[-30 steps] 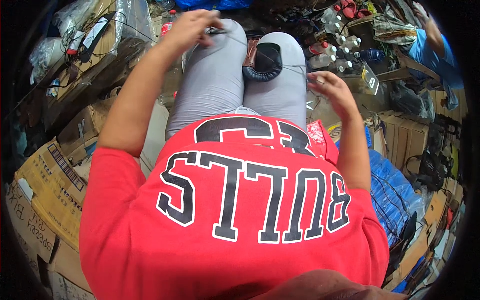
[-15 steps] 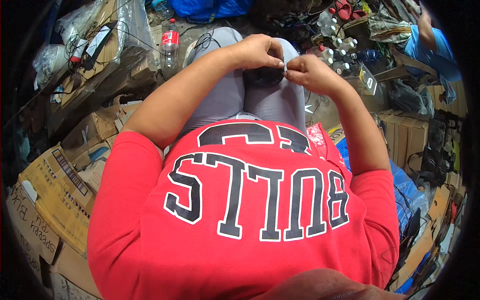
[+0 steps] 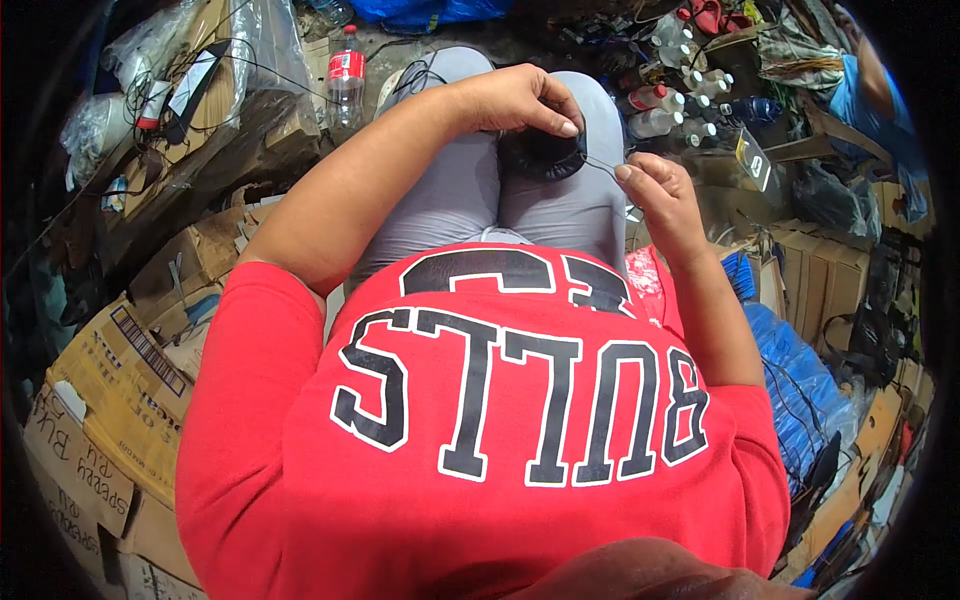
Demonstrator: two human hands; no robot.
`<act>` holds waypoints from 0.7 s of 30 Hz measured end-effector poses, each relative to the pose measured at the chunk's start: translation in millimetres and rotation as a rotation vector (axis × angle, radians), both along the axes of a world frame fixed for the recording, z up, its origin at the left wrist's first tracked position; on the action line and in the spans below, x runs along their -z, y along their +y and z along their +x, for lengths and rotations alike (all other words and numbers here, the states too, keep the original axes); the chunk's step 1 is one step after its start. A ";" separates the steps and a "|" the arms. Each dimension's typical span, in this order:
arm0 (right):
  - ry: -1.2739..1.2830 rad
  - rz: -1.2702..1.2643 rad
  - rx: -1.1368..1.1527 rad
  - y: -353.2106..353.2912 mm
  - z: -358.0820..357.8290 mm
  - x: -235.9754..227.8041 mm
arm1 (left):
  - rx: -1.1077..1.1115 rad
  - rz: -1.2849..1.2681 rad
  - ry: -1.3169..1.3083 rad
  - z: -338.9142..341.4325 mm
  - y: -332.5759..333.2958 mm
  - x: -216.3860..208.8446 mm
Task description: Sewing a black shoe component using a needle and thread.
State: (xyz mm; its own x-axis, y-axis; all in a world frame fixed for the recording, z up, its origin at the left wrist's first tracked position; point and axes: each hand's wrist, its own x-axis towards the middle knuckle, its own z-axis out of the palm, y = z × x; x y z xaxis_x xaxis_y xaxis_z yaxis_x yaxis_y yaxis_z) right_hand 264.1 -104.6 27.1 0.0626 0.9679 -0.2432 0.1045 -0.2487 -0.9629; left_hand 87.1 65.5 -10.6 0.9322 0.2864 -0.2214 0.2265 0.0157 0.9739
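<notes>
A black rounded item (image 3: 548, 162) with a ridged rim lies on my lap between my thighs; its kind is unclear. My left hand (image 3: 525, 100) comes over its far side, fingers curled down and pinching at its edge. From the item's right side a thin dark thread (image 3: 600, 163) runs out, doubled in part. Its end is pinched between thumb and fingers of my right hand (image 3: 665, 200), which is held off to the right, apart from the item. The left fingertips are partly hidden behind the hand.
A bottle with a red label (image 3: 347, 75) stands beyond my left knee. Several capped bottles (image 3: 690, 110) lie to the right. Cardboard boxes (image 3: 110, 400) are at my left, more cardboard (image 3: 815, 270) at my right beside blue plastic sheeting (image 3: 785, 370). A cluttered wooden bench (image 3: 215, 130) stands far left.
My right hand has moved away from my left hand, to the right and toward me, drawing the thread out. The left hand stays at the black item.
</notes>
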 end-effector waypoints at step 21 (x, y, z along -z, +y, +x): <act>-0.673 0.199 -0.203 20.1 8.2 -9.4 | 0.044 -0.097 0.080 0.3 11.0 6.6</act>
